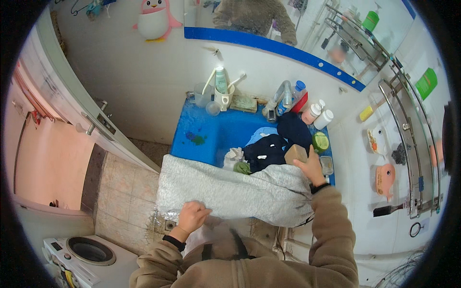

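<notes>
A light grey garment (235, 189) is spread along the front edge of the blue sink counter (192, 154) and hangs over it. At the garment's near edge, my left hand (192, 218) has its fingers curled together on the cloth. My right hand (312, 169) grips a tan, block-shaped bar of soap (296, 154) just above the garment's right end. Behind it, a dark navy garment (266, 152) is heaped in the basin, with light blue cloth (261, 135), a white cloth (234, 157) and a green cloth (243, 168) beside it.
A faucet (284, 91), bottles (322, 119) and a green round container (320, 142) stand at the counter's back right. Cups with toothbrushes (224, 98) are at the back left. A wire shelf (403, 125) lines the right wall; a washing machine (89, 257) stands lower left.
</notes>
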Demonstrator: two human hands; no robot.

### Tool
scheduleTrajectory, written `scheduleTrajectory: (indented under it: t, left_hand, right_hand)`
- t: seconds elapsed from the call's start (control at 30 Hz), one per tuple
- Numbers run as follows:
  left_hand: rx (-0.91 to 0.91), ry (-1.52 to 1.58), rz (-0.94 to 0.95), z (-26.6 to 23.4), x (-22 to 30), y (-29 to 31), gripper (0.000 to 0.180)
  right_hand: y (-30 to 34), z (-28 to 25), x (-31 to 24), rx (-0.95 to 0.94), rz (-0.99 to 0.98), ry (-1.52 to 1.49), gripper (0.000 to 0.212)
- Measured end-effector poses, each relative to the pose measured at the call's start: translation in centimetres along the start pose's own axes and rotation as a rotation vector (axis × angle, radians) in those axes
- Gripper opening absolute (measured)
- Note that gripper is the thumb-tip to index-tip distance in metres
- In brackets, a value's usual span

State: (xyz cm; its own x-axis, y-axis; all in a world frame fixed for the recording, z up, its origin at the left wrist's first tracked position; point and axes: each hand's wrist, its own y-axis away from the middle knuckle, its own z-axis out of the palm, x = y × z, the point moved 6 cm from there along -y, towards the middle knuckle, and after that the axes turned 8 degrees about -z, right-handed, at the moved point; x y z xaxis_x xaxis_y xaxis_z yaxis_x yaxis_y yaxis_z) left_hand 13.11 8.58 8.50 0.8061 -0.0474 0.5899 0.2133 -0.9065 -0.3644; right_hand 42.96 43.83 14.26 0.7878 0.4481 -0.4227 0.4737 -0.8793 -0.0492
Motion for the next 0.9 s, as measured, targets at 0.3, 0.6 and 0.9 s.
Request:
scheduleTrajectory:
  t: [0.3,0.6,0.9]
  left_hand:
    - [0.036,0.005,-0.013,0.6,-0.2,0.3,0.018]
    - [-0.096,0.023,0.035,0.3,-0.4,0.2,0.025]
    - [-0.070,-0.146,0.040,-7.1,-6.2,-0.1,0.039]
  right_hand:
    - [-3.3,5.1,8.5,-0.149,0.502,-0.856,0.096]
    - [3.9,-4.7,-4.1,-0.022,-0.102,-1.181,0.095]
    - [13.5,7.6,-16.0,-0.082,0.237,0.227,0.096]
